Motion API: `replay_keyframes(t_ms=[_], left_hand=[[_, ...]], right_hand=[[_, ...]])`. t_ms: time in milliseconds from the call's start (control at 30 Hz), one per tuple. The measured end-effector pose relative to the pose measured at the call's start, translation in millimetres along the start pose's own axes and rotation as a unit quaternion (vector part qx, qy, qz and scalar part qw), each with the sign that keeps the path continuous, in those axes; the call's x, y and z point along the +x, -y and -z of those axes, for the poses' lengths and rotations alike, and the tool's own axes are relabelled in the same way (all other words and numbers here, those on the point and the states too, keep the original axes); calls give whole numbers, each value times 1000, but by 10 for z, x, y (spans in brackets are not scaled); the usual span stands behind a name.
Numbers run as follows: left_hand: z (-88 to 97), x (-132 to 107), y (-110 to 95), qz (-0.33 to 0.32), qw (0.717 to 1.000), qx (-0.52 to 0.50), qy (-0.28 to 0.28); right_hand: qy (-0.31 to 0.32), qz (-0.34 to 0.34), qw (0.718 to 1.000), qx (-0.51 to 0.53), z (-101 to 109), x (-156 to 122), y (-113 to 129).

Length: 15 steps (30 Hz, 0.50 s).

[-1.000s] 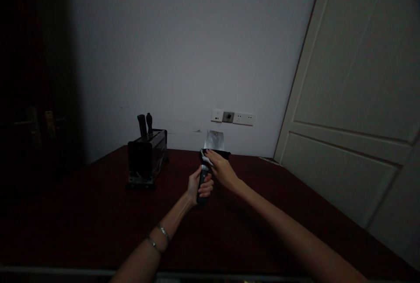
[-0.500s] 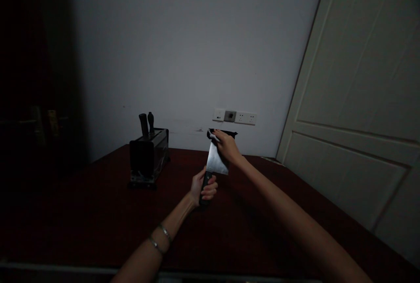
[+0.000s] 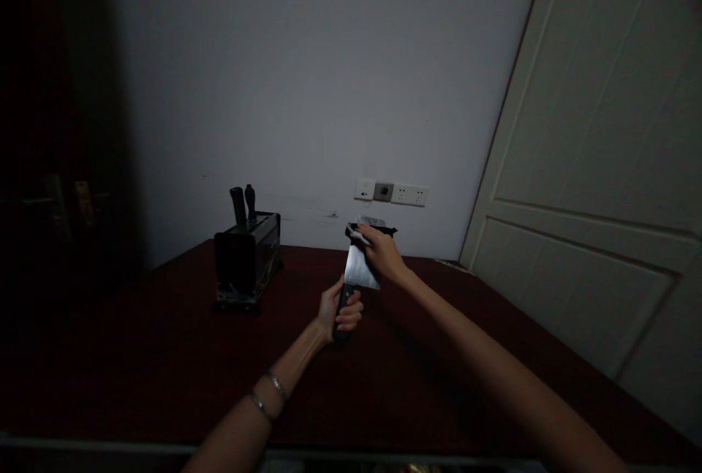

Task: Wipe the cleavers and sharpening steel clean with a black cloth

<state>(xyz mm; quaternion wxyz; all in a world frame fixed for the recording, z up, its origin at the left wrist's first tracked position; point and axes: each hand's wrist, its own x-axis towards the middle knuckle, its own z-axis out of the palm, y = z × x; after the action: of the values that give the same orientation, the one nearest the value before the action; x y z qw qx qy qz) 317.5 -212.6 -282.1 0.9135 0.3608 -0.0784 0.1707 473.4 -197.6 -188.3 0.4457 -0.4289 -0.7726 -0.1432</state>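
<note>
My left hand [image 3: 340, 312] is wrapped round the black handle of a cleaver [image 3: 359, 270], held up over the table with its broad blade pointing away from me. Across the upper part of the blade, my right hand [image 3: 384, 252] presses a dark cloth [image 3: 388, 230] with a pale edge. Its fingers are closed on the cloth and hide part of the steel. The blade's far end shows beyond the cloth.
On the left of the dark red table [image 3: 164, 356] stands a knife block [image 3: 246, 261] with two black handles sticking up. Behind is a wall with sockets [image 3: 409, 195]. A pale panelled door [image 3: 592, 239] rises at the right, beside the table.
My right hand and the cloth have slid down the blade a little towards the handle, baring the far end. My left hand keeps its hold on the cleaver.
</note>
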Motion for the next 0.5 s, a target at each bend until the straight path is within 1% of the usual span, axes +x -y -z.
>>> replay_keyframes(t_ms=[33,100,233,300,333,400,500], left_hand=[[-1,0,3,1,1000,0,1],[4,-2,4,-2,1000,1,0],[32,-7,-7,-31,999,7,-18],[40,-5,-13,-41,999,14,-21],[39,-3,-16,-39,999,16,-20],[26,3,-19,-24,999,19,-14],[3,9,-17,-7,1000,18,-4]], right_hand=[[-15,-13,1000,-4,-13,31,-32],[-18,-19,1000,-2,-64,-15,-16],[41,24,998,33,-161,-424,225],[72,47,995,51,-145,-605,317],[81,54,994,57,-118,-650,328],[83,59,993,55,-37,-626,271],[48,32,998,29,90,-378,40]])
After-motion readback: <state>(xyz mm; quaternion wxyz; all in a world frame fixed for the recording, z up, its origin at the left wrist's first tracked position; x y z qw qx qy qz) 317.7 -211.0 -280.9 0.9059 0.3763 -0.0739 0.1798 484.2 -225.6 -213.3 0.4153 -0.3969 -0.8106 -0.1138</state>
